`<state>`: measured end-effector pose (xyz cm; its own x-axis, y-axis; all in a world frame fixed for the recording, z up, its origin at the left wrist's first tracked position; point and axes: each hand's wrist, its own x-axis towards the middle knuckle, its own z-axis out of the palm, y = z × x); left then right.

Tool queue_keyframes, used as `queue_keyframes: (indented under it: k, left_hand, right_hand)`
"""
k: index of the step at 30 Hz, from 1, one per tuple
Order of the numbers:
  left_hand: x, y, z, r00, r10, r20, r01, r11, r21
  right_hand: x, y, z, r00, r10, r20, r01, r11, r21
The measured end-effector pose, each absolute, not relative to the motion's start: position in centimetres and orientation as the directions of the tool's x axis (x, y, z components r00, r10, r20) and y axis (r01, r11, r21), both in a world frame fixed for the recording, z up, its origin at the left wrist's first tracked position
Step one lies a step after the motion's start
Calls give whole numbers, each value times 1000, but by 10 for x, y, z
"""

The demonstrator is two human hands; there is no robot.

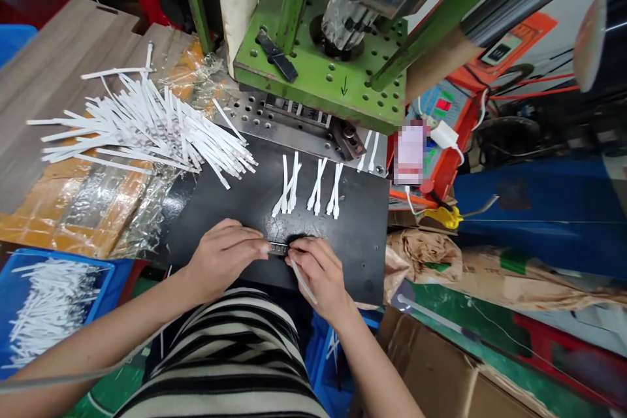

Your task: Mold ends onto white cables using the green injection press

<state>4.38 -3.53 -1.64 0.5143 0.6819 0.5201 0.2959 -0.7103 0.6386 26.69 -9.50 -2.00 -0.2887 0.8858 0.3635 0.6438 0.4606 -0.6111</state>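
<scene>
A small slotted metal bar (278, 248) is held level between my two hands, close over the black work plate (235, 202). My left hand (223, 260) pinches its left end with thumb and fingers. At the other end my right hand (318, 271) is closed on the bar, and a flat white cable (304, 282) sticks out from under its fingers toward me. Fingertips hide both ends of the bar. Just beyond my hands, several short white cables (317, 192) lie in small crossed groups on the plate. A large heap of white cables (157, 121) lies to the left.
Behind the plate stands a green press (318, 85) with a metal fixture (298, 111) beneath it. An orange machine with a display (443, 104) is at right. A blue bin (110, 281) of white cables sits lower left; a cardboard box (431, 366) stands lower right.
</scene>
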Motion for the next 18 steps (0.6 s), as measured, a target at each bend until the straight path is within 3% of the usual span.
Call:
queue_keyframes:
  k: [8,13,16,18]
  left_hand:
    - [50,-40,-18,661,583,473,358,-799,483]
    - [51,-36,-15,726,561,398,364,-805,469]
    - [36,-17,-7,823,462,329,310,-852,421]
    - [20,5,1,839,446,312,359,-884,300]
  right_hand:
    - [267,-96,-21,-291,885,364,637,463,-617]
    - [284,-72,8,-513,853,97,564,421,-710]
    - [278,-31,24,-572,820,11,613,437,-658]
    - [262,5,26,-530,848,14,681,435,-589]
